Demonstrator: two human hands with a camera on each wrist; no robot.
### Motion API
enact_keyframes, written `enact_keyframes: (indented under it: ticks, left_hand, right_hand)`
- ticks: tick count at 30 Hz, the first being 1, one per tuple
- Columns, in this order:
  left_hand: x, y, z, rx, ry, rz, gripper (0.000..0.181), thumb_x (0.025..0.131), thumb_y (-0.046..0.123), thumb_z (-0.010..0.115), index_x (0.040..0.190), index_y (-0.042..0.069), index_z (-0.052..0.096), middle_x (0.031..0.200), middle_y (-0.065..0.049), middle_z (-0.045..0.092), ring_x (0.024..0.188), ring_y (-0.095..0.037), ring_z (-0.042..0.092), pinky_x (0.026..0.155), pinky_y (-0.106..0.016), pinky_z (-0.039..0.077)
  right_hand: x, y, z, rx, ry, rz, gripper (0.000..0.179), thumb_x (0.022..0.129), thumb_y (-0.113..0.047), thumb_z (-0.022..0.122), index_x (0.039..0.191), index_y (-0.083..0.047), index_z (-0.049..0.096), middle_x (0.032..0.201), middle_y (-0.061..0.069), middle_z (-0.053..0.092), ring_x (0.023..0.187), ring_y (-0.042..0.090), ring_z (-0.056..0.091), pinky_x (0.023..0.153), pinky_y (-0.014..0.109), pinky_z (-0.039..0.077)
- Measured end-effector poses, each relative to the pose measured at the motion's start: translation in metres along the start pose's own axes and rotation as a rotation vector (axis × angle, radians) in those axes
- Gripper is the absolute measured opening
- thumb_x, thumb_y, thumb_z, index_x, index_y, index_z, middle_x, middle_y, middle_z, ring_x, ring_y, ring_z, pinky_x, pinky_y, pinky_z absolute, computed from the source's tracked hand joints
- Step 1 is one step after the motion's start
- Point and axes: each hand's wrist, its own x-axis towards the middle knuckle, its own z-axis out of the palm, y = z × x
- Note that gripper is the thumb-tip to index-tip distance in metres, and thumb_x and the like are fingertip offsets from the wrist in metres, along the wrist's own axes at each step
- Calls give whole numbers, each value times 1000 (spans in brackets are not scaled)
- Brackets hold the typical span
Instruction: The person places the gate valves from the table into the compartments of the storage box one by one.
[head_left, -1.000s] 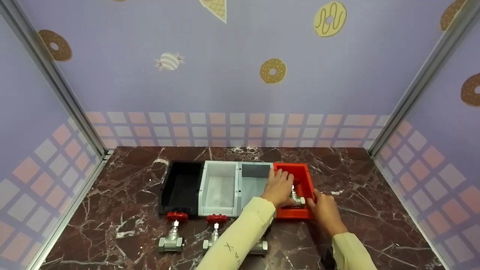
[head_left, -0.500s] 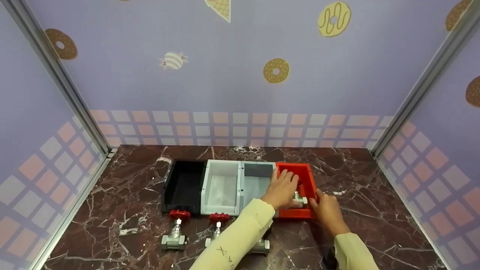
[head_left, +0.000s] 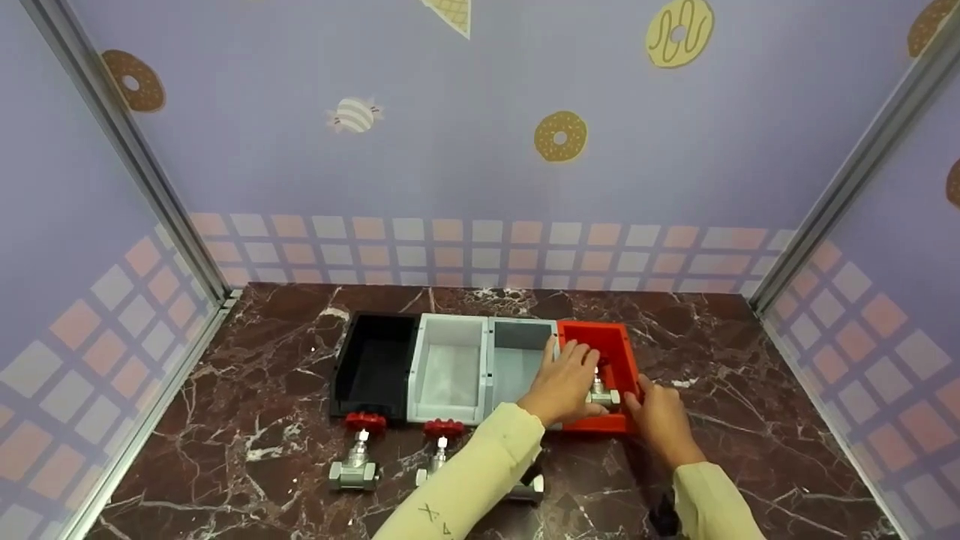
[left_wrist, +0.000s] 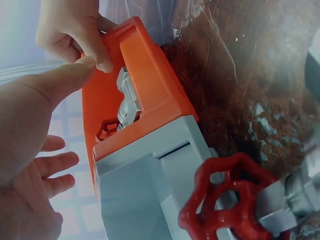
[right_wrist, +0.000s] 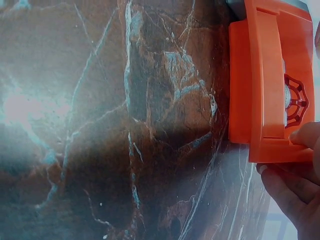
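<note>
My left hand [head_left: 562,382] is over the red bin [head_left: 596,424], its fingers spread and the thumb extended. Inside that bin lies a metal gate valve [head_left: 602,394] with a red handwheel, clearly visible in the left wrist view as a silver valve body [left_wrist: 129,100] apart from the left fingers. At the bin's right wall, my right hand [head_left: 664,421] pinches the edge. The right wrist view has the right thumb [right_wrist: 305,135] on the inner side of the wall and the fingers [right_wrist: 285,187] outside it. Part of the valve is hidden behind the left hand.
Left of the red bin, joined in a row, stand a grey bin [head_left: 517,367], a white bin [head_left: 450,375] and a black bin [head_left: 375,367]. In front lie a gate valve [head_left: 355,461], a second valve [head_left: 441,450], and a third [head_left: 530,489] partly under the left forearm.
The left hand has drawn slightly off the valve in the red bin, so more of the valve shows. My right hand keeps its hold on the bin wall. The head view has shifted a little.
</note>
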Motion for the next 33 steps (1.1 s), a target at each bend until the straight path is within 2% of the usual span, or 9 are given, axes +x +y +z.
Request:
enact_keyframes:
  ticks: [8, 20, 26, 33]
  left_hand:
    - [-9, -4, -2, -37, 6, -2, 86, 77, 63, 69, 143, 16, 40, 147, -1, 44, 142, -21, 35, 120, -51, 17]
    - [-23, -8, -1, -42, 27, 10, 88, 75, 65, 68, 142, 15, 41, 143, -1, 46, 140, -22, 38, 119, -52, 19]
    - [-32, -10, -3, -54, 43, 19, 89, 74, 65, 70, 141, 14, 41, 145, -3, 46, 140, -23, 38, 119, -53, 20]
    - [-39, -12, -3, -28, 63, 23, 92, 73, 68, 68, 142, 13, 42, 142, -2, 48, 137, -20, 41, 117, -53, 23]
  right_hand:
    - [1, 0, 1, 10, -7, 2, 13, 88, -10, 66, 92, 2, 62, 72, 18, 67, 64, 30, 63, 57, 46, 49]
    - [0, -1, 1, 3, 5, -12, 12, 87, -9, 66, 89, 1, 60, 70, 18, 65, 63, 30, 60, 57, 46, 47]
    - [0, -2, 1, 4, -2, -5, 13, 87, -9, 66, 93, 2, 62, 72, 19, 67, 64, 30, 62, 58, 46, 49]
    - [0, -2, 0, 3, -10, 12, 15, 88, -9, 66, 97, 2, 63, 78, 23, 68, 68, 32, 64, 62, 49, 52]
